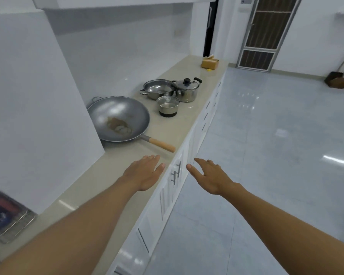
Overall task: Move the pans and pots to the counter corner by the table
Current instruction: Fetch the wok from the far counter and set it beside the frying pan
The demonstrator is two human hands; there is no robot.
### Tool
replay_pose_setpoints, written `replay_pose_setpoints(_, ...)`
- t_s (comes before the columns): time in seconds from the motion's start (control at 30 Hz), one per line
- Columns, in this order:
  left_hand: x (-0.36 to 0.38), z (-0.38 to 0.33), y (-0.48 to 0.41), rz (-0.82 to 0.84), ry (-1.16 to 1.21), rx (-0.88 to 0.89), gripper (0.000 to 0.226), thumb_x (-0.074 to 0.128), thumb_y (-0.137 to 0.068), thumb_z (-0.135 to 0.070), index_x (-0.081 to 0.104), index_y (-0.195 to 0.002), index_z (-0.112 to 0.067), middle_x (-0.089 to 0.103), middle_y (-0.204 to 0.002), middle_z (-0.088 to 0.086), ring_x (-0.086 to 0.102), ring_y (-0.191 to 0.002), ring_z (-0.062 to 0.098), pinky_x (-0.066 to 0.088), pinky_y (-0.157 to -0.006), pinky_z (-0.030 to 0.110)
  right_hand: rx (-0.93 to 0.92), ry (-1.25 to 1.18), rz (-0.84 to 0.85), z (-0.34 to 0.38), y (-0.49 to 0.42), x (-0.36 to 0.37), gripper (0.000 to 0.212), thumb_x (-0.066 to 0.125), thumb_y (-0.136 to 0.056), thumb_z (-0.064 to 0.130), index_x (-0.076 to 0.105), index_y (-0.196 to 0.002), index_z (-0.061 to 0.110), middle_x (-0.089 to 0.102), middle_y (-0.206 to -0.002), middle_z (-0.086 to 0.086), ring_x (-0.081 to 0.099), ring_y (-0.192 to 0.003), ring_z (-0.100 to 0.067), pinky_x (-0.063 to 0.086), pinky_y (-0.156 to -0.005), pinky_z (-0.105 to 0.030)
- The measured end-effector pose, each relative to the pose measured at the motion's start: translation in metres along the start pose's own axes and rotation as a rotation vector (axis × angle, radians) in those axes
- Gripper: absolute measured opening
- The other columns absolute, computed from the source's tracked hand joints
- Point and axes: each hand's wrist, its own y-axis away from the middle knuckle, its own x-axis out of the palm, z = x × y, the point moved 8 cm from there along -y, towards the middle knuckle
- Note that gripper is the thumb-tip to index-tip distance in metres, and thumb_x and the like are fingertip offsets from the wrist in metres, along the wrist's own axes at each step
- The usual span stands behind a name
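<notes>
The wok's (118, 118) left rim was hidden behind the wall block (38, 96). A blurred tray (6, 219) at the near end of the counter (187, 120) was cut by the left edge. The box (209, 62) at its far end was too small to read. The door (266, 32) ran off the top edge.

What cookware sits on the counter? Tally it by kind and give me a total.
Wok: 1
Steel pots: 3 (wide open pot, lidded pot, small pot)
Total: 4
</notes>
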Motion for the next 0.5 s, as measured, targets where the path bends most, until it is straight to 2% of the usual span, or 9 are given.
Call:
replay_pose_setpoints(0.13, -0.007, 0.022, -0.046, -0.011, 0.059, -0.081, 0.068, 0.017, -0.101, -0.059, 0.018, -0.158, -0.022, 0.021, -0.164, -0.002, 0.021, -0.150, 0.019, 0.022, -0.119, 0.043, -0.022, -0.029, 0.032, -0.003, -0.062, -0.007, 0.090, 0.022, -0.088, 0.084, 0.028, -0.157, 0.027, 0.035, -0.161, -0.004, 0.031, -0.148, -0.027, 0.023, -0.121, -0.051)
replay_pose_setpoints(0.3, -0.023, 0.050, -0.109, -0.040, 0.102, -0.140, 0.069, 0.018, -0.099, -0.061, 0.028, -0.154, -0.019, 0.038, -0.156, 0.005, 0.038, -0.140, 0.027, 0.034, -0.111, 0.047, -0.056, -0.015, 0.040, 0.002, -0.139, -0.020, 0.092, 0.022, -0.086, 0.085, 0.029, -0.156, 0.026, 0.046, -0.154, -0.006, 0.047, -0.137, -0.027, 0.037, -0.112, -0.044)
replay_pose_setpoints(0.4, -0.030, 0.067, -0.141, -0.013, 0.121, -0.180, 0.068, 0.019, -0.099, -0.061, 0.028, -0.154, -0.021, 0.037, -0.156, 0.006, 0.037, -0.141, 0.027, 0.035, -0.110, 0.046, -0.057, -0.001, 0.057, 0.007, -0.180, -0.027, 0.090, 0.023, -0.087, 0.084, 0.031, -0.155, 0.026, 0.050, -0.151, -0.006, 0.050, -0.134, -0.027, 0.038, -0.107, -0.041)
replay_pose_setpoints(0.5, -0.040, 0.082, -0.168, -0.030, 0.157, -0.214, 0.063, 0.021, -0.099, -0.059, 0.041, -0.144, -0.019, 0.047, -0.147, 0.005, 0.045, -0.133, 0.026, 0.038, -0.102, 0.042, -0.073, -0.007, 0.062, 0.013, -0.219, -0.032, 0.088, 0.023, -0.088, 0.083, 0.032, -0.154, 0.026, 0.049, -0.152, -0.004, 0.052, -0.132, -0.026, 0.039, -0.106, -0.041)
